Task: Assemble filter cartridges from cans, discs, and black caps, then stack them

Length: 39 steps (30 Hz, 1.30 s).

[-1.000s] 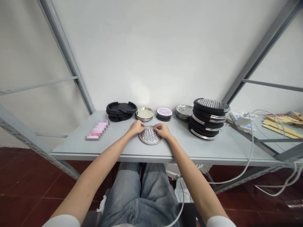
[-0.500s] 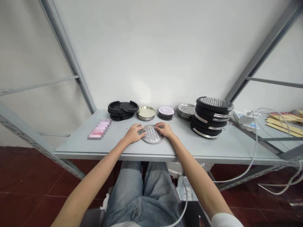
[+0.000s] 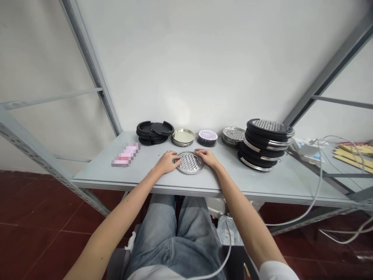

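Note:
A round silver metal disc with a raised perforated pattern [image 3: 190, 163] lies flat on the table in front of me. My left hand [image 3: 169, 161] grips its left rim, thumb and fingers curled against the edge. At the upper right rim my right hand [image 3: 207, 157] holds it too, its fingers bent over the edge. Behind the disc sit a stack of gold-toned shallow round lids [image 3: 183, 136], a stack of small perforated discs with a pinkish-white top [image 3: 208, 135] and a stack of larger silver perforated discs [image 3: 233, 134].
Black ring-shaped holders [image 3: 153, 134] are piled at the back left, near a blurred pink item [image 3: 126, 154]. A tall stack of black rings with metal parts [image 3: 264, 146] stands on the right. A white cable [image 3: 319, 175] hangs over the table's right side, between metal shelf posts.
The view has shifted slightly, so everything appears a little further right. My right fingers have moved outward from the disc's perforated face to its rim. My left hand stays at the left edge.

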Each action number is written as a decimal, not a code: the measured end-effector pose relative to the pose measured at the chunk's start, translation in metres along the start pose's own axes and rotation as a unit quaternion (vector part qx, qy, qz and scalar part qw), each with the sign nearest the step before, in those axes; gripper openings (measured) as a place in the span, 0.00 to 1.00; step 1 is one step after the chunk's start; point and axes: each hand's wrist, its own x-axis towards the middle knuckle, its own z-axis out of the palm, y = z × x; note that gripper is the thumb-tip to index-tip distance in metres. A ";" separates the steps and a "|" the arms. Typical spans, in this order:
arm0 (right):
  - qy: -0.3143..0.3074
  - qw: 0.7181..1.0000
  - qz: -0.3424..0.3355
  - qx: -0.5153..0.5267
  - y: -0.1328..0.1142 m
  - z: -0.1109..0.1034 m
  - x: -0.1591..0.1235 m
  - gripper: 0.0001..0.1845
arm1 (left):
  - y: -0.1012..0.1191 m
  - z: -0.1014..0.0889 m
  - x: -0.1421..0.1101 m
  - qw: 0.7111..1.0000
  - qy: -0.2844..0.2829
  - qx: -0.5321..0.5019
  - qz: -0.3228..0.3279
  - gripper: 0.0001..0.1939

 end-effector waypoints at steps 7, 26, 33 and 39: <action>0.022 0.998 -0.036 -0.049 0.003 0.005 -0.002 0.07 | -0.001 0.001 0.000 1.000 0.000 -0.013 -0.004 0.14; 0.017 0.995 -0.057 -0.079 0.001 0.001 -0.003 0.09 | 0.009 -0.009 -0.001 0.999 -0.006 -0.028 -0.029 0.16; 0.035 0.993 -0.094 -0.062 -0.002 -0.001 -0.004 0.11 | 0.007 -0.005 -0.001 0.999 0.004 -0.025 -0.031 0.17; 0.058 0.989 -0.122 -0.060 -0.010 0.001 -0.008 0.10 | -0.002 -0.002 0.000 0.998 0.001 -0.053 -0.031 0.17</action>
